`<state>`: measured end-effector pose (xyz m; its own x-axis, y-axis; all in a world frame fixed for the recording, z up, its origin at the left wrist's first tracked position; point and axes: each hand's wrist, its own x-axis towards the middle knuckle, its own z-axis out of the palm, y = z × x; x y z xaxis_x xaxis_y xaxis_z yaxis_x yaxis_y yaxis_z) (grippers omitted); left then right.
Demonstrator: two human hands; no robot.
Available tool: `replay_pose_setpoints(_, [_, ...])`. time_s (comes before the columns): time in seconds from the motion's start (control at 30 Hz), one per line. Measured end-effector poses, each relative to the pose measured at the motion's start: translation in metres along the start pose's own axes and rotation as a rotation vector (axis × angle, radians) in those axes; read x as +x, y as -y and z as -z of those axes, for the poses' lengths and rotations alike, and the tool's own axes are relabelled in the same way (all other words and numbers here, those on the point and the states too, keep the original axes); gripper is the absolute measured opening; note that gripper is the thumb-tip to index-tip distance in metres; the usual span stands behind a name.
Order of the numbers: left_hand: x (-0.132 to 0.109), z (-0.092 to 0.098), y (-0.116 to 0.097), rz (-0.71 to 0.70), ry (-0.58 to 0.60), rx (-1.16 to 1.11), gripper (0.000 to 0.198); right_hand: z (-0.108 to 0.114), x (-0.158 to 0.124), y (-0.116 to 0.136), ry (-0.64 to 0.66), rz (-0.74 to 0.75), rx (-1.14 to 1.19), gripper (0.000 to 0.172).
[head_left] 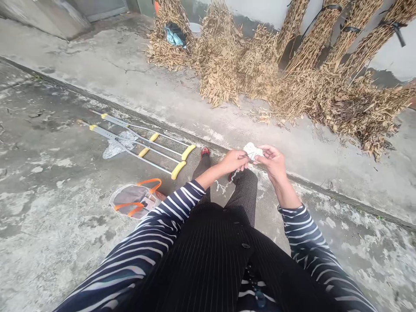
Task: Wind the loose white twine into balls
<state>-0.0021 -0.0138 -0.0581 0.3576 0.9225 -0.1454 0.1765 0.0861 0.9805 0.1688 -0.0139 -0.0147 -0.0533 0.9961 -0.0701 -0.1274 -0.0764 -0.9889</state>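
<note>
A small bundle of white yarn (252, 150) is held up between my two hands, above my knees. My left hand (236, 160) is closed at its left edge, fingers pinched together; a thin dark line shows by the fingertips, too small to name. My right hand (273, 161) grips the bundle from the right between thumb and fingers. Below my left hand a loose, wavy white strand (223, 187) hangs down in front of my legs. Whether the bundle is wound or knitted I cannot tell.
On the concrete to the left lie two crutches (156, 149) with yellow pads, over a clear plastic bag (121, 145). Nearer stands an open bag (130, 197) with orange handles. Dried plant bundles (224, 65) lean along the wall, past a low step edge (318, 190).
</note>
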Motion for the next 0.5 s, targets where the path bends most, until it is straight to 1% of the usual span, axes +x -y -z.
replay_pose_setpoints(0.07, [-0.006, -0.002, -0.006, -0.081, -0.086, 0.249, 0.025, 0.000, 0.003, -0.002, -0.019, -0.031, 0.032, 0.048])
replay_pose_setpoints(0.13, [-0.010, -0.002, -0.008, -0.114, -0.127, 0.365, 0.031, 0.002, 0.006, -0.003, -0.036, -0.054, 0.061, 0.049])
replay_pose_setpoints(0.2, [-0.011, 0.000, -0.005, -0.092, -0.109, 0.331, 0.031, 0.004, 0.010, -0.001, -0.048, -0.054, 0.078, 0.045])
replay_pose_setpoints(0.27, [-0.011, 0.003, 0.005, -0.057, -0.067, 0.247, 0.024, 0.009, 0.014, 0.002, -0.054, -0.038, 0.078, 0.042])
replay_pose_setpoints(0.37, [-0.007, 0.010, 0.019, 0.021, -0.043, 0.213, 0.019, 0.013, 0.017, 0.009, -0.055, -0.018, 0.060, 0.043])
replay_pose_setpoints(0.43, [-0.002, 0.015, 0.024, 0.082, -0.096, 0.288, 0.021, 0.012, 0.017, 0.012, -0.057, -0.013, 0.055, 0.046])
replay_pose_setpoints(0.5, [0.006, 0.019, 0.024, 0.101, -0.174, 0.400, 0.022, 0.009, 0.015, 0.016, -0.040, -0.023, 0.059, 0.046])
